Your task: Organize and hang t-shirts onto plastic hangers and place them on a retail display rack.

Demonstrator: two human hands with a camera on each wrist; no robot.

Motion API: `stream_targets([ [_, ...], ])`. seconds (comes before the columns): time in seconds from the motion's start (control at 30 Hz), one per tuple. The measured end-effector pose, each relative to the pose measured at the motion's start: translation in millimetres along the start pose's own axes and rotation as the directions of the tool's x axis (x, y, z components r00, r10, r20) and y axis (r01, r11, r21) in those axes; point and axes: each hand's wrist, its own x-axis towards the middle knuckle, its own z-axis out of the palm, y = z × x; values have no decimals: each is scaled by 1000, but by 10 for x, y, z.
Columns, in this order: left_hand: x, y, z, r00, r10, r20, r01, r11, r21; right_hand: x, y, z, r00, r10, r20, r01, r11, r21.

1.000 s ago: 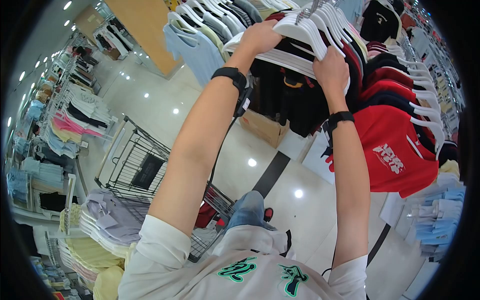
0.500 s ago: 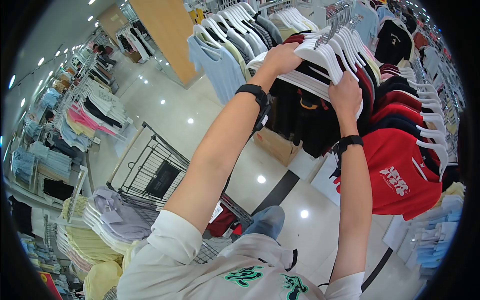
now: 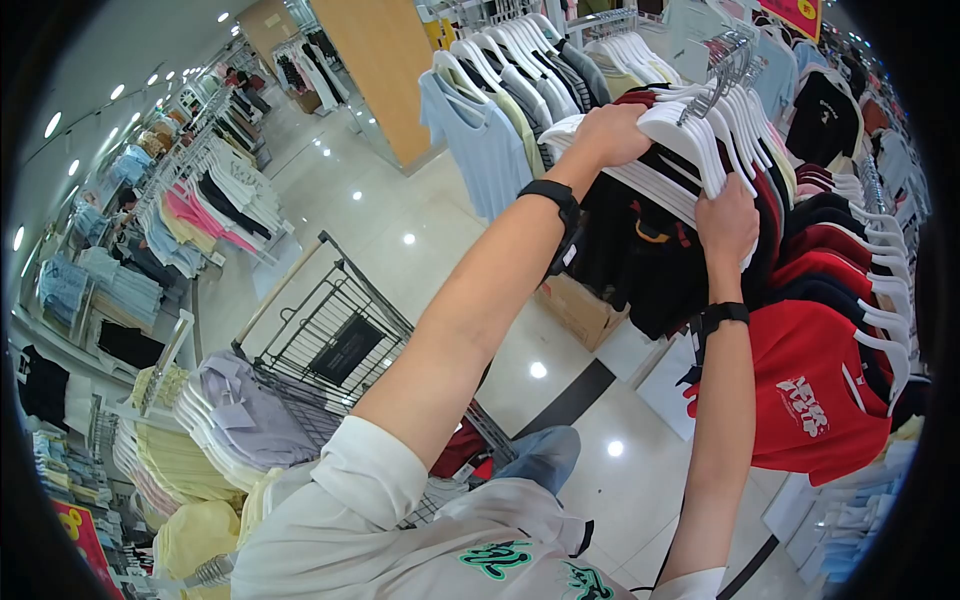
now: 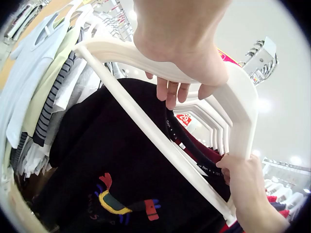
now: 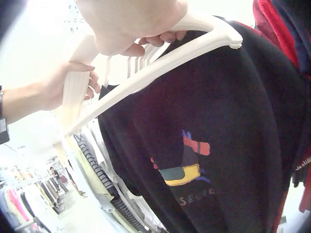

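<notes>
Both hands hold a stack of white hangers point(image 3: 682, 132) by the shoulders, at the near end of a clothes rack. My left hand point(image 3: 612, 136) grips the left arm of the stack, its fingers curled over and under the plastic in the left wrist view. On the opposite arm, my right hand point(image 3: 728, 218) has its fingers wrapped around. The front hanger point(image 4: 146, 127) has a straight lower bar and carries no garment. Right behind it hangs a black shirt point(image 5: 228, 102) with a colourful printed figure on its chest. The hanger hooks point(image 3: 722, 75) cluster near the rail.
Right of the hands hang red and navy shirts, with a red printed shirt point(image 3: 810, 395) in front. Left hangs a light blue top point(image 3: 478, 150). A cardboard box point(image 3: 580, 312) lies under the rack. A black wire shopping cart point(image 3: 335, 325) stands at the left on glossy floor.
The head view has swung so that the rack and hands sit further right and lower in it. Both hands keep their hold on the hangers.
</notes>
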Motion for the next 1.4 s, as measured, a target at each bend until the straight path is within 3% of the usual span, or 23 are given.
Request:
stream_targets([
  [0.43,32,-20,-22,999,38,-32,-38,999,21,30,36,138,1000,13,-17,-14,998,-58],
  [0.77,-54,69,-83,999,-35,-30,37,998,42,-24,-70,52,999,8,-31,-8,1000,-14],
  [1.17,18,-88,97,987,137,-90,-133,990,43,-57,28,20,1000,26,-10,-27,998,-54],
  [1.23,-37,-59,50,1000,21,-4,-21,999,-36,-93,-7,-16,1000,4,-8,-4,1000,-16],
  [1.27,15,-76,116,990,119,-75,-119,993,6,-125,-17,-6,1000,7,3,-7,1000,-4],
  [1.4,76,-3,148,993,95,-72,-95,996,6,-44,54,-68,999,13,-43,-13,1000,-8],
])
